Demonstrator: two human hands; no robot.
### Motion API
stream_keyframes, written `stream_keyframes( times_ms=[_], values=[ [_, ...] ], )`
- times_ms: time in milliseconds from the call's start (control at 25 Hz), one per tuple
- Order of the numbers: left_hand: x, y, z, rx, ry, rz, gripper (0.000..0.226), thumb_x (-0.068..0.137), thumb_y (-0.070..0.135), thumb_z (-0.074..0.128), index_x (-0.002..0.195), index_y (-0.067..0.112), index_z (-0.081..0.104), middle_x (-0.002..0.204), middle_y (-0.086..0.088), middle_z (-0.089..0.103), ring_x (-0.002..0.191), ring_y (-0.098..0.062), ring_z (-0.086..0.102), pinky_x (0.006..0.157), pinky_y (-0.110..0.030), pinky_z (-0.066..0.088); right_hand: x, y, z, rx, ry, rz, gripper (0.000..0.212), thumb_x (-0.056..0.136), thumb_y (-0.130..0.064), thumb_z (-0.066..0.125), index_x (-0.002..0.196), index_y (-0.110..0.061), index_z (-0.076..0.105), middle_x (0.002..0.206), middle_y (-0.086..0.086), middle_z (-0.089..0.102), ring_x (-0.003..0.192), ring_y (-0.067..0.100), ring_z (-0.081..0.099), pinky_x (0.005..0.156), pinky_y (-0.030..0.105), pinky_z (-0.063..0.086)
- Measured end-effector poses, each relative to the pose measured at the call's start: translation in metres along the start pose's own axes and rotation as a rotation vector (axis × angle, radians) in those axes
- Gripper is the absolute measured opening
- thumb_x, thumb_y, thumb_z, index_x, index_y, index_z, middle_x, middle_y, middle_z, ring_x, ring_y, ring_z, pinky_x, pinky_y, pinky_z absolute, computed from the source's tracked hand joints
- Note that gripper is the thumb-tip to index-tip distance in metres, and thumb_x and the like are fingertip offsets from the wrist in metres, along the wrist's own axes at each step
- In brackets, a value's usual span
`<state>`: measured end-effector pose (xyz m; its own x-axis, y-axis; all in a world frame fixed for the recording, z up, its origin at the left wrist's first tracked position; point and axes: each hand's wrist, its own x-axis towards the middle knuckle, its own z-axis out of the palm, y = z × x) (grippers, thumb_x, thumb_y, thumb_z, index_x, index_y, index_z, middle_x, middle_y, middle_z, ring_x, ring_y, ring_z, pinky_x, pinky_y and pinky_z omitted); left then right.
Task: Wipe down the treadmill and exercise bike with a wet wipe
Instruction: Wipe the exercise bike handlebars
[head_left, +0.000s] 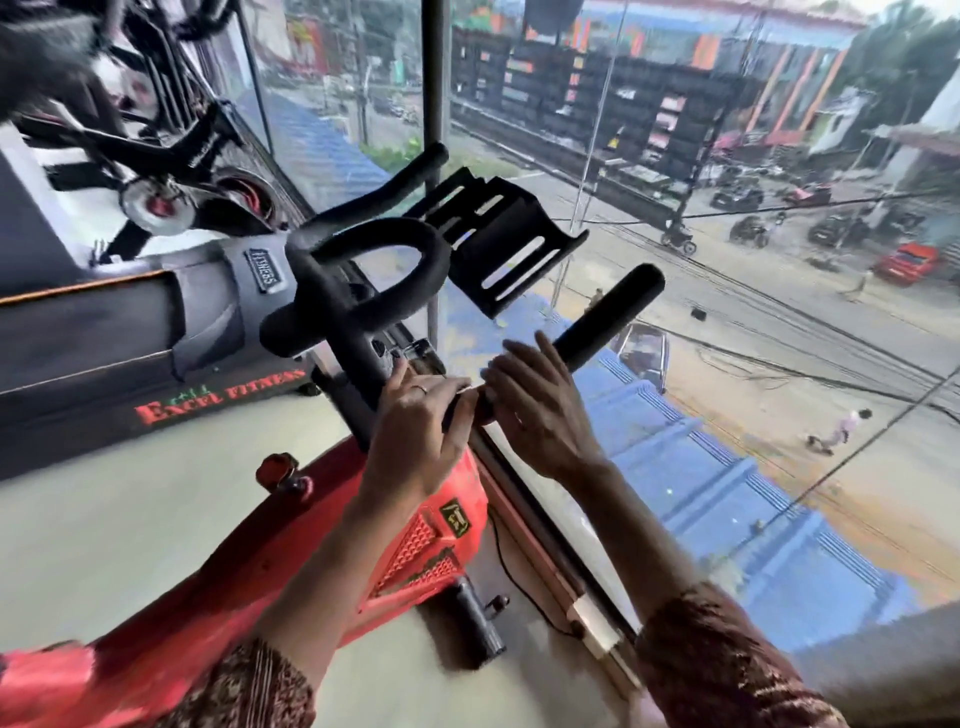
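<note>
I record my left hand (421, 426) curled round the right handlebar (608, 317) of the exercise bike (415, 525), right hand (535, 410) resting flat-fingered just beside it, wipe not discernible; I advise wrapping the bar fully and drawing toward its far tip.

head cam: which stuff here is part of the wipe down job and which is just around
In the job: exercise bike, its handlebar, left hand gripping it, right hand on it, treadmill. No wipe clearly visible.
Just about: another machine top left, window, street outside.
</note>
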<state>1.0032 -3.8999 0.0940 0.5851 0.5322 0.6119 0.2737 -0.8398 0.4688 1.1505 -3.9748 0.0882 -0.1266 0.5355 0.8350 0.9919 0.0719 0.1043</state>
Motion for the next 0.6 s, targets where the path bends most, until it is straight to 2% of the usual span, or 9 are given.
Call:
stream_keyframes(
  times_ms=[80,200,280,360,480,600],
  values=[
    [0.004,0.004,0.001,0.024,-0.004,0.001,0.043,0.095,0.036,0.039,0.097,0.008,0.071,0.093,-0.005,0.073,0.09,-0.021,0.066,0.108,-0.037,0.028,0.005,0.025,-0.015,0.011,-0.027,-0.121,0.02,0.093,-0.009,0.052,0.091,0.003,0.068,0.086,0.016,0.065,0.093,0.032,0.062,0.109,0.044,0.033],
    [0.013,0.018,0.003,0.001,-0.036,0.0,0.048,0.094,0.039,0.037,0.101,0.006,0.071,0.095,-0.008,0.073,0.089,-0.026,0.068,0.09,-0.037,0.047,0.016,0.083,-0.04,-0.069,0.018,-0.091,0.026,0.097,-0.006,0.045,0.088,0.006,0.067,0.087,0.019,0.064,0.091,0.033,0.061,0.108,0.048,0.035],
    [0.023,0.033,0.009,-0.03,-0.085,0.0,0.048,0.092,0.041,0.038,0.106,0.007,0.069,0.097,-0.009,0.072,0.088,-0.029,0.068,0.082,-0.038,0.053,0.026,0.108,-0.052,-0.093,0.125,0.071,0.029,0.1,-0.007,0.042,0.091,0.006,0.066,0.091,0.021,0.063,0.098,0.033,0.057,0.107,0.053,0.034],
    [0.03,0.044,0.018,-0.052,-0.114,0.021,0.047,0.09,0.042,0.039,0.109,0.009,0.067,0.098,-0.009,0.071,0.089,-0.031,0.066,0.079,-0.041,0.054,0.029,0.113,-0.054,-0.091,0.218,0.222,0.029,0.1,-0.009,0.041,0.093,0.008,0.064,0.094,0.023,0.062,0.101,0.036,0.056,0.103,0.052,0.037],
    [0.039,0.053,0.028,-0.054,-0.124,-0.021,0.056,0.084,0.049,0.037,0.116,0.014,0.065,0.101,-0.011,0.071,0.093,-0.032,0.066,0.079,-0.042,0.054,0.016,0.093,-0.036,-0.104,0.182,0.341,0.028,0.1,-0.008,0.039,0.1,0.008,0.061,0.111,0.026,0.059,0.116,0.041,0.048,0.105,0.052,0.035],
    [0.04,0.055,0.03,-0.02,-0.122,-0.052,0.064,0.079,0.055,0.032,0.12,0.017,0.064,0.104,-0.011,0.071,0.094,-0.032,0.066,0.078,-0.04,0.054,0.008,0.069,-0.027,0.052,0.2,0.482,0.031,0.098,-0.004,0.037,0.108,0.013,0.061,0.123,0.029,0.055,0.128,0.037,0.039,0.113,0.042,0.03]
  ],
)
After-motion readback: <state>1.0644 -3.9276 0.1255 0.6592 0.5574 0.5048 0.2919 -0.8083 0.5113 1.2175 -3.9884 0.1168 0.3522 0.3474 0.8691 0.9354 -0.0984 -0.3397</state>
